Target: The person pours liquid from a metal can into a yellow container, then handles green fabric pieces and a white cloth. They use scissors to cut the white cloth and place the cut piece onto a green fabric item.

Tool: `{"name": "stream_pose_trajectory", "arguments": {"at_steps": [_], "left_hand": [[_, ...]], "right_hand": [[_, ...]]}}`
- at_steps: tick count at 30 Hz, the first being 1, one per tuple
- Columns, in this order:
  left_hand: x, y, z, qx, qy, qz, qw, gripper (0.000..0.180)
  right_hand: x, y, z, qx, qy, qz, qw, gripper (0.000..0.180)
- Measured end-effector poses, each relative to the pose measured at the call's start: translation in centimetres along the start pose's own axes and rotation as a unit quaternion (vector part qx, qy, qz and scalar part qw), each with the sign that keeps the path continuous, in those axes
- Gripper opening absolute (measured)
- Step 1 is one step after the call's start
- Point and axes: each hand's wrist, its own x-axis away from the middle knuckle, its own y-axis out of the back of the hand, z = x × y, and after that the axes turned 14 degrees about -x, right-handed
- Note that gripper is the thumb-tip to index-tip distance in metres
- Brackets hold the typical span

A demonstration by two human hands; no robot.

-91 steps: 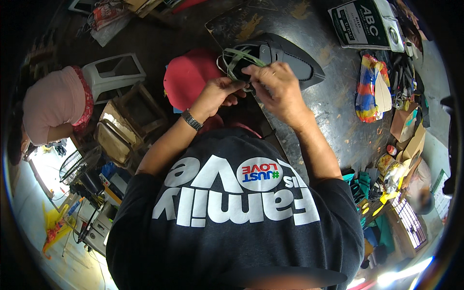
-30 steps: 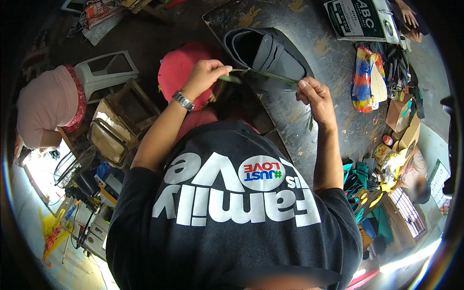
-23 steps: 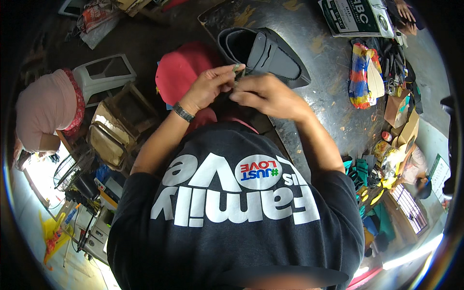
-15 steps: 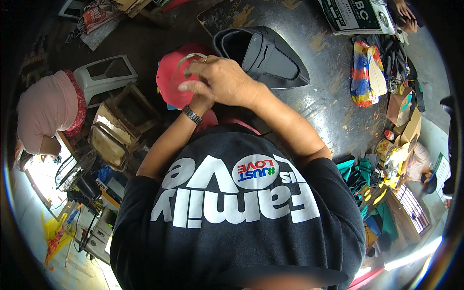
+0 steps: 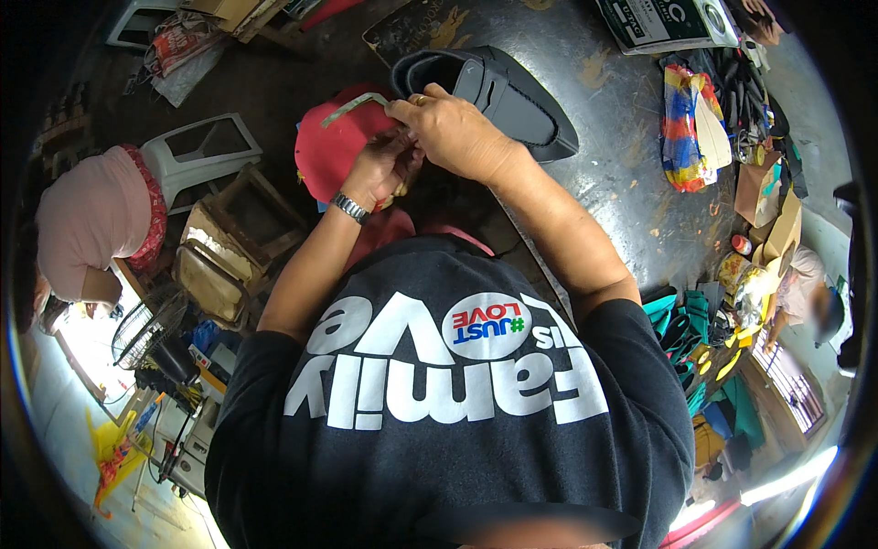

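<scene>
My left hand (image 5: 382, 166), with a metal watch at the wrist, and my right hand (image 5: 453, 133) are pressed together above a red seat (image 5: 329, 151). Both pinch a thin pale green strip (image 5: 352, 104), whose free end sticks out to the left. How it runs between the fingers is hidden. Just behind my right hand, a black loafer shoe (image 5: 512, 91) lies on the dark, stained worktable (image 5: 604, 192), touched by neither hand.
A person in a pink top (image 5: 91, 220) sits at the left beside a white plastic chair (image 5: 201, 151) and wooden boxes (image 5: 233, 247). A striped bag (image 5: 686, 128), tools, small cartons and green scraps crowd the table's right side. A fan (image 5: 146, 329) stands lower left.
A second ago my hands were apart with the strip stretched between them at the shoe. They have since come together and shifted left, off the shoe, to above the red seat.
</scene>
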Motion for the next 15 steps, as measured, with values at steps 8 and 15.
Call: {"name": "stream_pose_trajectory", "arguments": {"at_steps": [8, 15], "left_hand": [[-0.5, 1.2, -0.2, -0.018, 0.015, 0.063, 0.998, 0.011], [-0.4, 0.8, -2.1, -0.261, 0.047, 0.036, 0.964, 0.013]], "right_hand": [[0.8, 1.4, -0.9, -0.024, 0.074, 0.034, 0.996, 0.032], [1.8, 0.9, -0.1, 0.122, 0.083, 0.041, 0.988, 0.012]]}}
